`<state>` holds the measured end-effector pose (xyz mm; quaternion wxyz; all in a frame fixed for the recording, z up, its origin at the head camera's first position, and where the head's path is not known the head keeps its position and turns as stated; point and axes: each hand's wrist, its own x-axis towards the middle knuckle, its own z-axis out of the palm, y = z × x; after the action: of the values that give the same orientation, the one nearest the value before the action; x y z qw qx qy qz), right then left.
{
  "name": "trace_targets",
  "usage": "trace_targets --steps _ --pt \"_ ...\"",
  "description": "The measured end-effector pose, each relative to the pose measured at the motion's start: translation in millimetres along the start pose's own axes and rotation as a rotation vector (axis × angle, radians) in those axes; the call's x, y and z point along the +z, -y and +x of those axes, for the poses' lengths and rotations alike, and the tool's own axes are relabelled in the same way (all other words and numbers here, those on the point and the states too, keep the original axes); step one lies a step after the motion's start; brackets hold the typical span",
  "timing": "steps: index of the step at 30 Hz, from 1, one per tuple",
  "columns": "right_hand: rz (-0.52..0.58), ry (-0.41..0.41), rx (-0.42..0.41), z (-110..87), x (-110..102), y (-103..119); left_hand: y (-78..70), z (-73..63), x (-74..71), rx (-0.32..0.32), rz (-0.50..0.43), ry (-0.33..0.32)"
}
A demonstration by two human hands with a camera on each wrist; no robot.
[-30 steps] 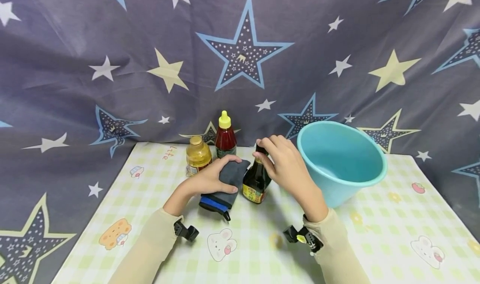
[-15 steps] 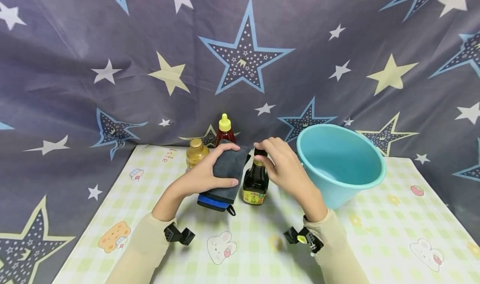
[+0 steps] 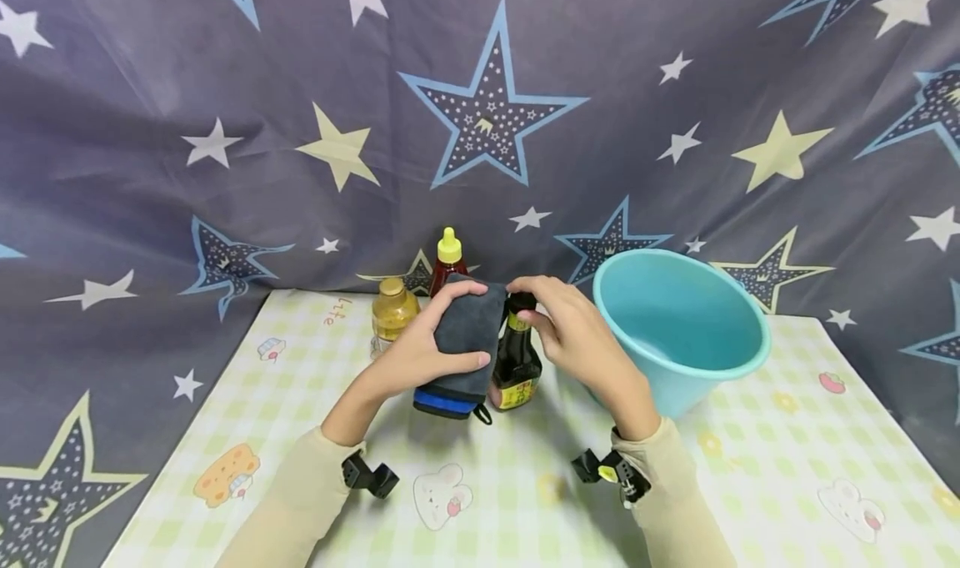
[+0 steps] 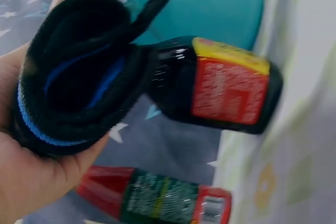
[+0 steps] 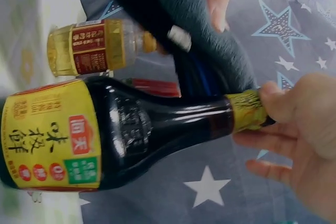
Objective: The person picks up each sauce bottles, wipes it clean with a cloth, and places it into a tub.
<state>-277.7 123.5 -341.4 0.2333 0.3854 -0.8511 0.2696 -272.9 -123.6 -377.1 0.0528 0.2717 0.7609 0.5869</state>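
My left hand [image 3: 416,351] grips a folded dark grey and blue cloth [image 3: 471,322] between thumb and fingers. The cloth's side meets a dark soy sauce bottle [image 3: 517,364], whose yellow front label shows in the right wrist view. My right hand [image 3: 577,330] pinches that bottle by its black cap, from above. Slightly tilted, the bottle stands near the table's middle; whether its base touches the table I cannot tell. In the left wrist view the rolled cloth [image 4: 79,77] covers the bottle's neck.
Behind the left hand is a yellow oil bottle [image 3: 392,309], partly hidden. A red sauce bottle [image 3: 448,259] with a yellow tip stands at the back. On the right sits a large turquoise bucket [image 3: 678,384]. A starry curtain [image 3: 330,243] hangs behind the checked table [image 3: 300,401].
The left hand has raised the cloth and brought it right against the soy sauce bottle. The bottle's tilt has shifted slightly, while the right hand keeps its hold on the cap.
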Motion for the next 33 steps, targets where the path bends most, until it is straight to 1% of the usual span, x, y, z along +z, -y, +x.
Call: trace_targets --steps 3,6,10,13,17,21,24,28,33 --pt "-0.051 -0.014 0.029 -0.9 -2.4 4.9 5.4 2.3 7.8 0.064 -0.025 -0.053" --pt "-0.091 -0.05 0.019 1.1 -2.6 8.1 6.1 4.9 13.0 0.12 -0.053 -0.117" --pt "-0.119 -0.09 -0.013 1.5 -0.1 9.8 3.2 4.4 17.7 0.142 -0.068 -0.21" --pt "-0.128 -0.106 -0.024 1.1 1.0 10.2 0.1 2.7 19.2 0.161 -0.064 -0.251" --pt "-0.133 -0.112 -0.032 0.9 1.4 10.2 -2.6 1.0 20.9 0.183 -0.032 -0.281" --pt "-0.136 -0.12 -0.037 1.0 0.7 10.2 -2.8 1.0 22.9 0.157 0.001 -0.293" --pt "-0.138 -0.123 -0.037 0.9 0.4 10.4 -2.8 1.2 23.6 0.156 -0.009 -0.287" --pt "-0.142 -0.125 -0.039 0.0 1.1 10.2 -4.1 0.2 23.3 0.188 -0.073 -0.294" --pt "-0.144 -0.136 -0.046 0.5 1.3 10.9 -4.1 0.1 23.9 0.246 -0.233 -0.328"
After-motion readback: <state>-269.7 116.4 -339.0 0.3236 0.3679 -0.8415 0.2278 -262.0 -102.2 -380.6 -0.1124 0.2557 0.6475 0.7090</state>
